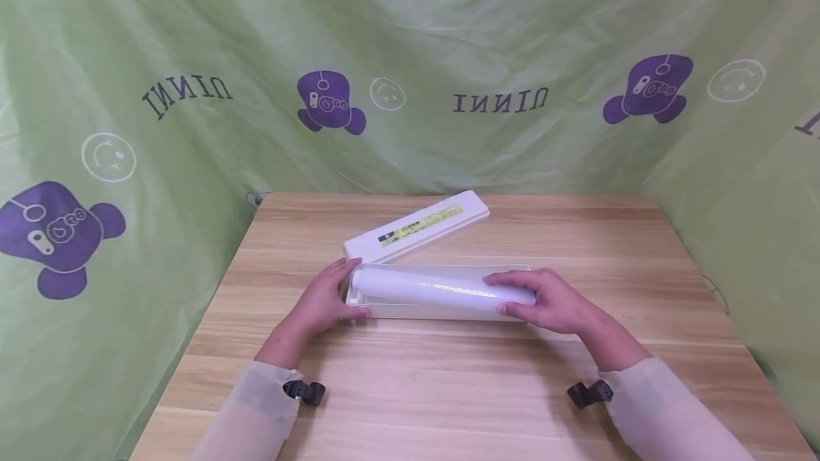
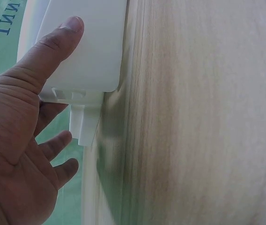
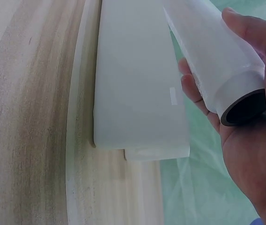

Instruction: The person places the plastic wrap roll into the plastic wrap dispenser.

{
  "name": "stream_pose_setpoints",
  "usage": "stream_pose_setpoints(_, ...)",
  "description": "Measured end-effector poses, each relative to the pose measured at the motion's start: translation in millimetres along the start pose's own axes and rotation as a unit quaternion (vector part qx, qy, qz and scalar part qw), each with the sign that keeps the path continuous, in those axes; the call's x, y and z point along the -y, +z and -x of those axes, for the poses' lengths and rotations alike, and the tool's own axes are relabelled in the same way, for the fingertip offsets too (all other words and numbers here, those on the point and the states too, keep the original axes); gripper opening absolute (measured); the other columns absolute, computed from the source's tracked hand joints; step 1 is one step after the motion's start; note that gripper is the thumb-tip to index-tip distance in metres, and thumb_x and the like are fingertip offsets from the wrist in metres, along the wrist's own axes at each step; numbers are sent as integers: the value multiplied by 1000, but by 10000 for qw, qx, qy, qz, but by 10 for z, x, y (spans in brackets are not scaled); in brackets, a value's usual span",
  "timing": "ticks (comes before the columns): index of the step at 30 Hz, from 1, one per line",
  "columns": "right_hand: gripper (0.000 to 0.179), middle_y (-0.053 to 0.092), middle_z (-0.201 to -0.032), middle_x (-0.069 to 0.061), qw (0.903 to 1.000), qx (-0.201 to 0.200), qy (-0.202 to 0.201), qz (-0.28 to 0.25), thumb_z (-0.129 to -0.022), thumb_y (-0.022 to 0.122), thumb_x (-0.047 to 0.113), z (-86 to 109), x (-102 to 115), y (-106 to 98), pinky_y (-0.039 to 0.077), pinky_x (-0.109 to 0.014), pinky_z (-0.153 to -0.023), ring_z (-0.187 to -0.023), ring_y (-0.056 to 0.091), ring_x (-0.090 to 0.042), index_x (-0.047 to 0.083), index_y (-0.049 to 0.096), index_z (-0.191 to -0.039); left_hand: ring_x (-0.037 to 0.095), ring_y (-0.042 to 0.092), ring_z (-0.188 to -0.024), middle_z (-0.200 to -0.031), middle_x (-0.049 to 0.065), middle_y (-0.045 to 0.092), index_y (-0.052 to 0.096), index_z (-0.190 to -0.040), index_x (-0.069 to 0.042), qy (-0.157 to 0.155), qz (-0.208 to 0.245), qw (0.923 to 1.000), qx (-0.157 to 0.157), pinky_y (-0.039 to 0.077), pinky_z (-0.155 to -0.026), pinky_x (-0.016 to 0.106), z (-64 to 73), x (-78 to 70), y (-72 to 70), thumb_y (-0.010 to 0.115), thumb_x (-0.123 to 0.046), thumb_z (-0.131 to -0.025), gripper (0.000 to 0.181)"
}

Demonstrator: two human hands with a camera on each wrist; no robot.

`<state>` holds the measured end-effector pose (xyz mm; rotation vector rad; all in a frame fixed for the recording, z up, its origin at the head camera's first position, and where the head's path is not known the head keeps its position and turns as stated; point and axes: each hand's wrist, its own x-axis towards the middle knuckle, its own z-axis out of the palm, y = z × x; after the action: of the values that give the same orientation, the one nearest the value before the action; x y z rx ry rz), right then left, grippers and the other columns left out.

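Note:
A roll of plastic wrap (image 1: 442, 288) lies slanted in a long white dispenser box (image 1: 435, 311), its left end down inside. My right hand (image 1: 544, 301) grips the roll's right end, thumb in front and fingers behind. The right wrist view shows the roll's dark hollow core (image 3: 245, 108) raised above the box wall (image 3: 140, 93). At the box's left end, my left hand (image 1: 327, 297) holds the box. In the left wrist view its thumb (image 2: 53, 49) lies along the front wall (image 2: 95, 51), with the other fingers past the end and behind.
Behind the box, the white lid (image 1: 416, 226) with a yellow and black label lies at an angle, its left end close to my left fingertips. Everything rests on a wooden table (image 1: 416, 383). A green printed curtain (image 1: 423, 20) hangs around the back and sides.

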<state>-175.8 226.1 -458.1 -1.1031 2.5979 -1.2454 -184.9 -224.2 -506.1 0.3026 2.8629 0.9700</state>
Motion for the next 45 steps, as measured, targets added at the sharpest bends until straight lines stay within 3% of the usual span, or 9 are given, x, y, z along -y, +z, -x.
stream_pose_setpoints(9, 44, 73, -129, 0, 9999, 108, -11, 82, -89, 84, 23, -48, 20, -32, 60, -34, -90, -111, 70, -17, 18, 72, -132, 40, 30, -153, -166, 17, 34, 41, -160, -23, 15, -1, 10000, 4, 27, -122, 61, 1, -16, -6, 94, -65, -58, 122)
stream_pose_setpoints(17, 42, 74, -125, -2, 9994, 183, -276, 51, -90, 83, 19, -126, 39, -53, 61, -48, -87, -105, 73, -25, 11, 73, -129, 40, 30, -152, -165, 18, 34, 42, -160, -22, 21, 1, 10000, -18, 27, -122, 60, 3, 0, 0, 94, -63, -59, 121)
stream_pose_setpoints(26, 42, 74, -123, 2, 9994, 334, 23, 0, -91, 83, 25, -191, 28, -61, 60, -46, -85, -99, 72, -20, 15, 73, -131, 40, 31, -152, -165, 17, 35, 43, -160, -22, 16, 31, 10000, -39, 27, -122, 60, -1, 0, -2, 95, -63, -58, 121)
stream_pose_setpoints(31, 42, 75, -122, 3, 9989, 429, 178, 85, -92, 81, 31, -203, -21, -55, 59, -39, -83, -96, 69, -12, 18, 73, -131, 41, 30, -152, -165, 17, 34, 43, -160, -22, -11, 48, 10000, -8, 27, -122, 60, 2, -19, 0, 95, -63, -58, 121)
stream_pose_setpoints(39, 42, 74, -122, 3, 9980, 468, 397, 130, -90, 83, 28, -234, -31, -67, 57, -30, -82, -95, 68, -13, 20, 73, -130, 42, 31, -151, -164, 19, 36, 44, -159, -22, -22, 79, 10000, -48, 27, -122, 61, 9, -29, -1, 96, -59, -58, 120)
stream_pose_setpoints(45, 43, 74, -124, 3, 9973, 520, 437, 281, -90, 83, 28, -251, -63, -57, 57, -32, -84, -97, 67, -12, 21, 72, -131, 41, 31, -152, -165, 17, 36, 43, -159, -23, -60, 106, 9999, -26, 27, -122, 60, 2, -21, 6, 96, -61, -58, 120)
